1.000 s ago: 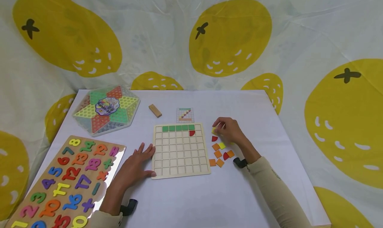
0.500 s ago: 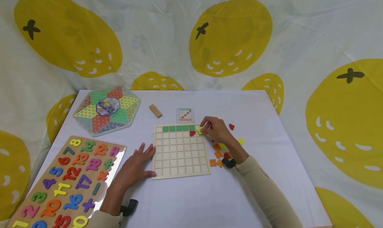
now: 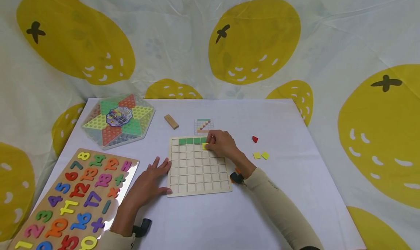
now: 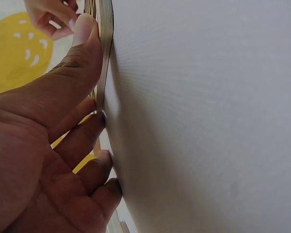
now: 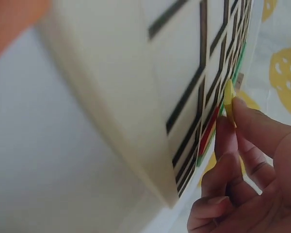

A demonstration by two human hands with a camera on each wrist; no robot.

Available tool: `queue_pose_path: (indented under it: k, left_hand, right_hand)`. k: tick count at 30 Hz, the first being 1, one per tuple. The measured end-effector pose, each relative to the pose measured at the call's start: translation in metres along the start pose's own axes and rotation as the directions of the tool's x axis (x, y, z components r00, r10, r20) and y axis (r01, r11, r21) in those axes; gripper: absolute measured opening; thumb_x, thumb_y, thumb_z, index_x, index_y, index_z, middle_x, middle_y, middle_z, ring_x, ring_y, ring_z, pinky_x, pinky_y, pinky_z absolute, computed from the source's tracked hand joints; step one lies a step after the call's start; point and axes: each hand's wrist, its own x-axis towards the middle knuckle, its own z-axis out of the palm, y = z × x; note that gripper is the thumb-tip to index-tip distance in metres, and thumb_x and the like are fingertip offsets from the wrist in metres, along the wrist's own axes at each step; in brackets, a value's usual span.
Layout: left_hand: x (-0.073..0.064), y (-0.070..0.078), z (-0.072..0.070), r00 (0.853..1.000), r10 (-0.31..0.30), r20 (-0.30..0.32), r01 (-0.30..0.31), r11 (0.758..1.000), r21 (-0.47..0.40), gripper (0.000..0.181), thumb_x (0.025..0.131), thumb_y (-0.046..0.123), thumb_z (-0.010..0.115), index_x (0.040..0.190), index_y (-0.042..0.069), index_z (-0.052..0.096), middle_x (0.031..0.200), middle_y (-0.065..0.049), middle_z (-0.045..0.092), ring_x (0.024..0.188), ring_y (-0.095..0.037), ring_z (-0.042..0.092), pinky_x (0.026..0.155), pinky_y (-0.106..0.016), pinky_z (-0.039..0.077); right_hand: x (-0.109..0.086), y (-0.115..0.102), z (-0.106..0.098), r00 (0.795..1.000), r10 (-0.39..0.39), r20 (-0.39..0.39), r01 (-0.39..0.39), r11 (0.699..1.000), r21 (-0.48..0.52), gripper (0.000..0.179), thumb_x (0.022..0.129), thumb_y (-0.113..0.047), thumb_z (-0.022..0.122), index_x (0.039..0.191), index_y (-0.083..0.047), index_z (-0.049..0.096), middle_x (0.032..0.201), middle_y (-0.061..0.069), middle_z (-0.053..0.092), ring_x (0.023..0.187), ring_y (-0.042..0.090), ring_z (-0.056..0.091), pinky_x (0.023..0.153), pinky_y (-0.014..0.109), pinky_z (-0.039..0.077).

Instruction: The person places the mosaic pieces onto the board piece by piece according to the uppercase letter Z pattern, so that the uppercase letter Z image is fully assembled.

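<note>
A wooden grid board (image 3: 195, 170) lies mid-table, with green square tiles (image 3: 190, 141) along its top row. Between thumb and fingers, my right hand (image 3: 224, 144) pinches a yellow square tile (image 3: 205, 146) over the second row, just below the green ones. The right wrist view shows that tile standing tilted at the board surface, beside a red quarter-circle tile (image 5: 208, 133); the hand covers this red tile in the head view. My left hand (image 3: 144, 186) rests spread at the board's left edge, its thumb (image 4: 85, 36) at the near corner.
A printed pattern card (image 3: 203, 126) and a wooden block (image 3: 171, 121) lie behind the board. Right of it are yellow tiles (image 3: 256, 155) and a loose red piece (image 3: 255, 139); the right arm hides others. Leftward sit a number puzzle (image 3: 78, 199) and a star-patterned game box (image 3: 119, 120).
My right hand has carried the yellow tile left from the loose pile, across the board's right edge, to the second row. My left hand stays in place.
</note>
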Motion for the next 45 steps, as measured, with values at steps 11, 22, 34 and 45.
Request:
queue_pose_path:
  k: [11,22,34,45]
  left_hand:
    - [0.000,0.002,0.000,1.000,0.003,0.003,-0.004,1.000,0.014,0.104,0.072,0.031,0.098,0.159,0.009,0.047,0.168,-0.009,0.041,0.161,-0.047,0.024,0.120,-0.074,0.034]
    - [-0.001,0.003,-0.002,1.000,0.016,0.004,-0.016,1.000,0.017,0.102,0.072,0.030,0.098,0.158,0.008,0.048,0.167,-0.011,0.043,0.161,-0.048,0.026,0.119,-0.074,0.034]
    - [-0.001,0.003,-0.003,1.000,0.013,0.010,-0.013,1.000,0.017,0.102,0.073,0.032,0.097,0.159,0.009,0.048,0.167,-0.011,0.042,0.160,-0.049,0.025,0.118,-0.076,0.035]
    - [-0.002,0.002,-0.003,1.000,0.015,0.007,-0.015,1.000,-0.001,0.102,0.073,0.031,0.097,0.159,0.009,0.048,0.168,-0.011,0.042,0.160,-0.050,0.025,0.118,-0.076,0.035]
  right_hand:
    - [-0.001,-0.007,0.000,0.999,0.010,0.030,-0.009,1.000,-0.023,0.010,0.092,-0.020,0.082,0.093,-0.021,0.072,0.075,-0.003,0.065,0.066,0.015,0.057,0.059,0.029,0.043]
    - [-0.022,0.025,-0.036,1.000,-0.011,0.026,0.008,0.993,0.114,0.017,0.094,-0.021,0.082,0.109,-0.017,0.075,0.092,0.003,0.071,0.074,0.021,0.061,0.061,0.029,0.053]
    - [-0.062,0.059,-0.076,0.995,0.094,-0.041,-0.092,0.995,0.046,0.022,0.094,-0.022,0.081,0.114,-0.013,0.076,0.092,0.004,0.072,0.083,0.024,0.058,0.066,0.030,0.051]
    - [-0.072,0.076,-0.065,0.988,0.151,-0.020,-0.150,0.988,0.024,0.022,0.088,-0.027,0.088,0.106,-0.016,0.080,0.088,0.002,0.068,0.083,0.022,0.059,0.067,0.030,0.051]
